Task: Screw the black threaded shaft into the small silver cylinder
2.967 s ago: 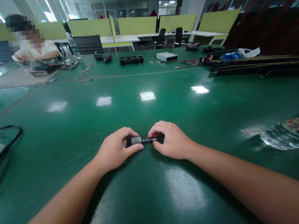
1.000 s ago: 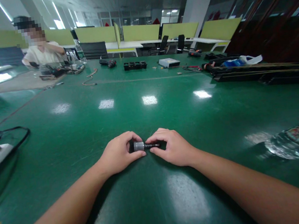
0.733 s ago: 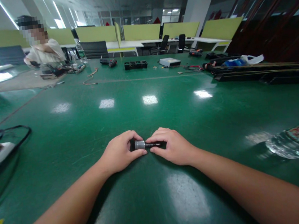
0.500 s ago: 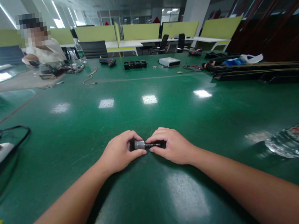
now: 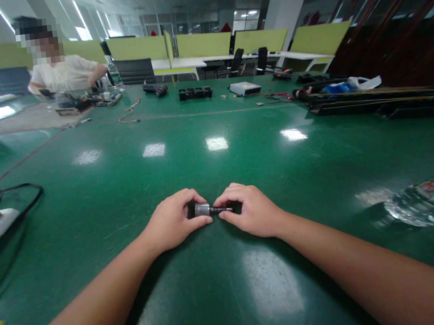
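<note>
Low over the green table [image 5: 217, 167], my two hands meet around a small motor-like part [image 5: 202, 209] with a grey cylindrical body and a dark ribbed shaft [image 5: 219, 210]. My left hand [image 5: 173, 218] pinches the grey body between thumb and fingers. From the other side, my right hand [image 5: 251, 208] has thumb and fingertips closed at the shaft. The part lies sideways, shaft towards the right. Its left end is partly covered by my left fingers.
A clear plastic bottle [image 5: 423, 200] lies on its side at right. Black cables [image 5: 26, 187] and a white device [image 5: 1, 228] are at left. Along the far side are a power drill [image 5: 156, 89], a black case [image 5: 195, 93], a grey box [image 5: 245, 89] and a seated person [image 5: 65, 73].
My right fingertips have shifted slightly right along the shaft, showing more of its ribbed part. My left hand keeps its grip. The person across the table has moved left, one arm now bent outwards.
</note>
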`<state>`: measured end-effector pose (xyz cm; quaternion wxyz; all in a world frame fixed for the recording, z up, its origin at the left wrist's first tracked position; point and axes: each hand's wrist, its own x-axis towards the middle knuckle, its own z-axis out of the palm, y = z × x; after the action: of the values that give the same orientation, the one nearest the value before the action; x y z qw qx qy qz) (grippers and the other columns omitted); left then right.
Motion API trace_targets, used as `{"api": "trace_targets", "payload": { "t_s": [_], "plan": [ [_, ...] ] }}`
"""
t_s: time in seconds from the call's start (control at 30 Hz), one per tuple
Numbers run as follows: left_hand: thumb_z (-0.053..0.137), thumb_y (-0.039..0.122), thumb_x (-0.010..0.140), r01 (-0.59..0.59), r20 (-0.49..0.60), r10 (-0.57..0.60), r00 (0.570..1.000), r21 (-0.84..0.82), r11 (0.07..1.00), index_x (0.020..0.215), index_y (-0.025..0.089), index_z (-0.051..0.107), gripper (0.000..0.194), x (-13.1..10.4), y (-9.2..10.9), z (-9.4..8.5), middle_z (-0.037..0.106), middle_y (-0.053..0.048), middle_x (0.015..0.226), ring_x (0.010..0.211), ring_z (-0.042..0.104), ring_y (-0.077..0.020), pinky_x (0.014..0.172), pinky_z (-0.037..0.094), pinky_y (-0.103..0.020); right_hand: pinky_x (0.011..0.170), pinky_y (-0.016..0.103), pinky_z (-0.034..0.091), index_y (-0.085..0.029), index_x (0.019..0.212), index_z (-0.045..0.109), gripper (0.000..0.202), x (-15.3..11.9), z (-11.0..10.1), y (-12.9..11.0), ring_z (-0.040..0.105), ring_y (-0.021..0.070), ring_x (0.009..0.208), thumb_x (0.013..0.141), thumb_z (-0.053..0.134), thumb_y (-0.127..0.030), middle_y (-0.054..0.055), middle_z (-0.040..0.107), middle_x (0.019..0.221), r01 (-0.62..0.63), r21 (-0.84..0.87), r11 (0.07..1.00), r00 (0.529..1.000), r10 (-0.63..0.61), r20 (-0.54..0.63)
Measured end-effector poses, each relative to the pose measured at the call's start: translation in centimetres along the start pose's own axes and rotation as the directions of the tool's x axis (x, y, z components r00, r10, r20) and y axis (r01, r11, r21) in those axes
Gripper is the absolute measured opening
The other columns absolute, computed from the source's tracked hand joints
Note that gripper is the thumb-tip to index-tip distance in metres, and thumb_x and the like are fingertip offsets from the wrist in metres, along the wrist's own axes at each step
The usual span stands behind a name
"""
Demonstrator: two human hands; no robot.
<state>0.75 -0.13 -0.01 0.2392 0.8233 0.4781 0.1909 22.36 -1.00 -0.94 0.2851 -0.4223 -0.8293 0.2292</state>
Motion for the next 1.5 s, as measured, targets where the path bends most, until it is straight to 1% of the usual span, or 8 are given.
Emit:
{"api": "trace_targets", "payload": {
  "t_s": [0.2, 0.43, 0.63, 0.9, 1.1, 1.2, 1.4, 1.5],
  "plan": [
    [0.07, 0.044, 0.075, 0.003, 0.002, -0.003, 1.0, 0.001, 1.0, 0.094, 0.021, 0.064, 0.029, 0.03, -0.19, 0.06, 0.061, 0.001, 0.078, 0.068, 0.052, -0.0158, 0.06, 0.037, -0.025, 0.075, 0.031, 0.044, -0.02, 0.085, 0.069, 0.015, -0.02, -0.01, 0.0, 0.058, 0.0166, 0.079, 0.074, 0.066, -0.01, 0.002, 0.069, 0.08, -0.004, 0.0, 1.0, 1.0, 0.004, -0.02],
    [0.07, 0.045, 0.075, 0.006, -0.007, -0.006, 1.0, 0.004, 1.0, 0.093, 0.021, 0.065, 0.03, 0.03, -0.04, 0.02, 0.06, 0.001, 0.075, 0.066, 0.052, -0.0157, 0.06, 0.037, -0.026, 0.076, 0.032, 0.042, -0.02, 0.084, 0.068, 0.015, -0.1, -0.06, -0.05, 0.056, 0.0172, 0.079, 0.073, 0.066, -0.01, 0.001, 0.068, 0.078, -0.027, -0.056, 0.998, 0.999, 0.026, -0.029],
    [0.07, 0.044, 0.076, 0.013, 0.005, -0.013, 1.0, 0.008, 1.0, 0.093, 0.021, 0.065, 0.029, 0.08, 0.02, -0.07, 0.061, 0.001, 0.077, 0.067, 0.052, -0.0157, 0.06, 0.036, -0.025, 0.075, 0.031, 0.041, -0.02, 0.081, 0.067, 0.01, 0.0, 0.05, -0.17, 0.057, 0.0161, 0.077, 0.073, 0.072, -0.02, 0.0, 0.067, 0.077, -0.054, -0.058, 0.997, 0.998, 0.053, -0.031],
    [0.07, 0.044, 0.076, 0.003, -0.001, -0.003, 1.0, 0.011, 1.0, 0.093, 0.021, 0.065, 0.029, 0.11, -0.13, 0.08, 0.061, 0.001, 0.077, 0.067, 0.052, -0.0151, 0.06, 0.036, -0.025, 0.074, 0.03, 0.04, -0.019, 0.081, 0.066, 0.007, 0.11, 0.12, -0.09, 0.056, 0.0158, 0.078, 0.075, 0.07, -0.019, 0.0, 0.066, 0.077, -0.072, -0.065, 0.995, 0.997, 0.07, -0.022],
    [0.069, 0.045, 0.077, 0.022, -0.008, -0.022, 1.0, 0.023, 1.0, 0.093, 0.021, 0.065, 0.029, 0.1, -0.08, 0.05, 0.059, 0.002, 0.074, 0.065, 0.05, -0.0147, 0.058, 0.034, -0.025, 0.075, 0.031, 0.04, -0.02, 0.092, 0.069, 0.014, 0.07, 0.19, 0.18, 0.056, 0.0158, 0.079, 0.078, 0.068, -0.018, 0.001, 0.067, 0.08, -0.057, -0.063, 0.996, 0.998, 0.055, -0.025],
    [0.069, 0.045, 0.077, 0.016, -0.011, -0.016, 1.0, 0.021, 1.0, 0.093, 0.021, 0.065, 0.029, 0.09, -0.13, 0.08, 0.058, 0.002, 0.073, 0.064, 0.05, -0.0145, 0.058, 0.034, -0.025, 0.075, 0.031, 0.04, -0.02, 0.088, 0.07, 0.01, 0.03, 0.21, 0.3, 0.056, 0.0164, 0.079, 0.078, 0.068, -0.018, 0.001, 0.067, 0.079, -0.04, -0.081, 0.996, 0.999, 0.039, -0.018],
    [0.069, 0.044, 0.077, 0.025, -0.015, -0.024, 1.0, 0.016, 1.0, 0.092, 0.021, 0.065, 0.028, 0.19, -0.06, 0.14, 0.056, 0.003, 0.071, 0.062, 0.049, -0.014, 0.058, 0.034, -0.025, 0.072, 0.03, 0.043, -0.019, 0.082, 0.069, 0.011, -0.11, 0.08, 0.44, 0.057, 0.0163, 0.077, 0.073, 0.066, -0.013, 0.002, 0.066, 0.078, -0.053, -0.097, 0.994, 0.997, 0.047, -0.065],
    [0.069, 0.044, 0.076, 0.046, -0.024, -0.046, 0.999, 0.006, 0.999, 0.091, 0.02, 0.065, 0.028, 0.22, 0.06, 0.08, 0.054, 0.003, 0.068, 0.06, 0.048, -0.0138, 0.056, 0.033, -0.025, 0.069, 0.029, 0.043, -0.019, 0.08, 0.069, 0.012, -0.03, -0.3, 0.8, 0.057, 0.016, 0.074, 0.072, 0.064, -0.013, 0.002, 0.065, 0.078, -0.119, -0.143, 0.982, 0.99, 0.106, -0.094]
  ]
}}
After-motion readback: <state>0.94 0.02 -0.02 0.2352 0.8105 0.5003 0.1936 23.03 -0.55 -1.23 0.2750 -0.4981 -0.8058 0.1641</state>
